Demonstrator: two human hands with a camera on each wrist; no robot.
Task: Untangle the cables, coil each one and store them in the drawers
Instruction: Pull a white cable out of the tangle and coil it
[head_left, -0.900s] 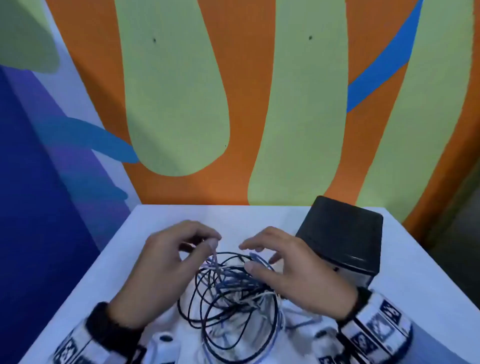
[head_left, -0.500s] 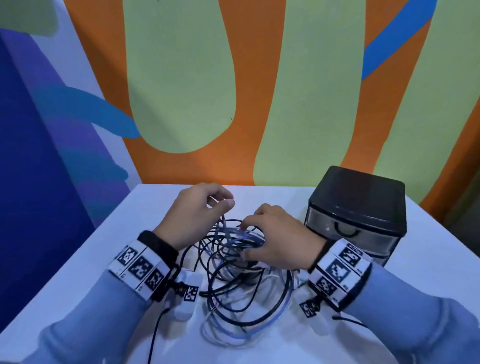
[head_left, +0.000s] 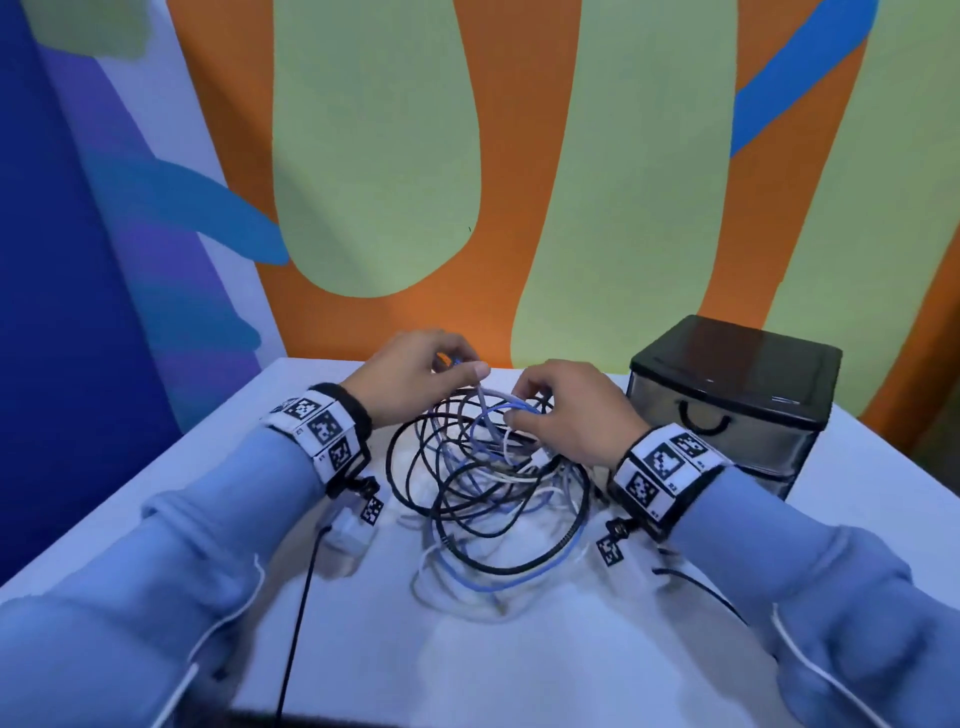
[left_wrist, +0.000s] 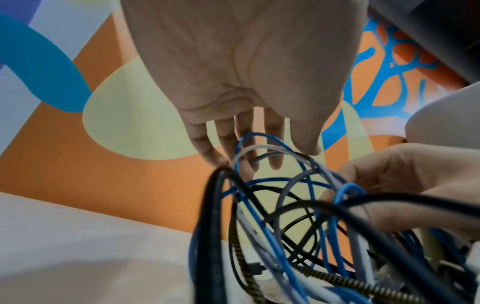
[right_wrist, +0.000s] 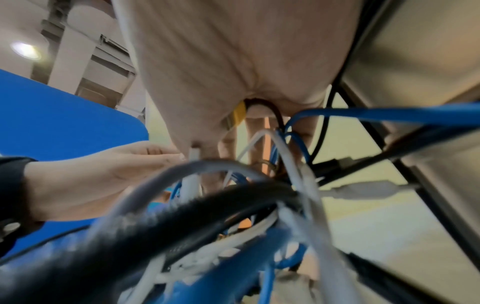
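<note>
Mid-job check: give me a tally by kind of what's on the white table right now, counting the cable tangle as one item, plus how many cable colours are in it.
Tangled pile of cables: 1 (black, blue, white or pale grey: 3 colours)
Black drawer unit with translucent drawers: 1
Hands in the tangle: 2, left hand, right hand
Total: 4

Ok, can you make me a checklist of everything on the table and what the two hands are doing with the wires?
Surface: white table, bare in front of the pile.
Job's things: tangled cables in one heap, black, blue and white loops still knotted together; black drawer unit at the right rear, its top drawer closed.
Clutter: nothing seen.
Grippers: left hand pinches a whitish cable strand lifted from the heap; right hand curls its fingers round blue and white loops.
Cables: besides the heap, thin leads run from both wrist cameras along the sleeves.
Surroundings: painted wall of orange, green and blue behind the table.
</note>
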